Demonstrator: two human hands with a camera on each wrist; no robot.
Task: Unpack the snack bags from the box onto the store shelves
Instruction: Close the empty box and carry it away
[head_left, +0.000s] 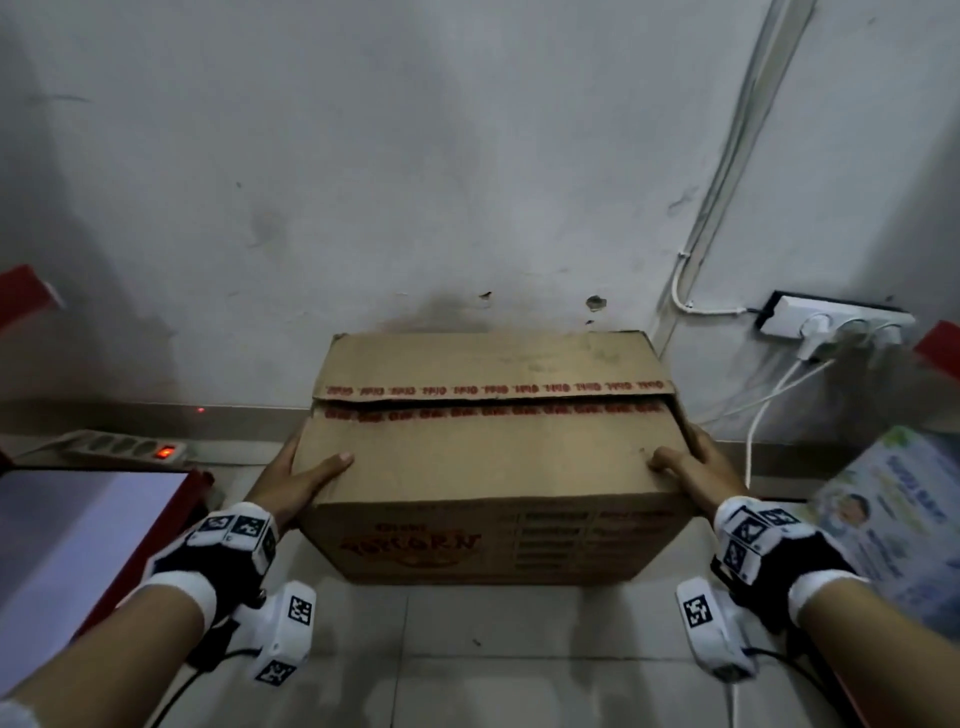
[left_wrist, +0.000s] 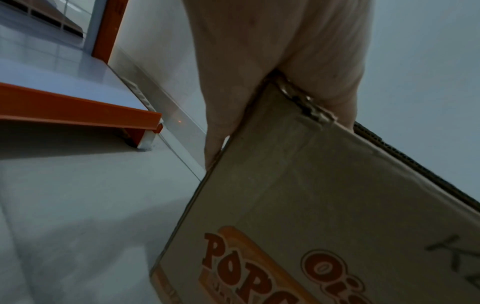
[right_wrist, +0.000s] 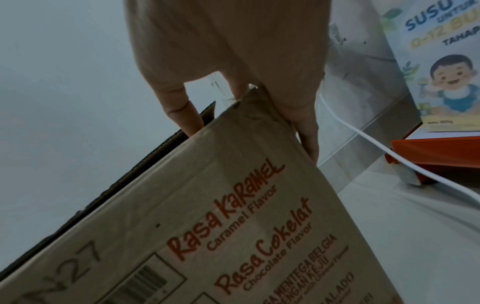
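The box (head_left: 488, 467) was plain brown cardboard with a red-lettered tape strip and orange-red print, the shelf edge (left_wrist: 78, 111) at nine o'clock was orange-red, the carton (right_wrist: 441, 67) at three o'clock pale with blue and yellow lettering, and the wall (head_left: 415, 156) mottled grey-white.
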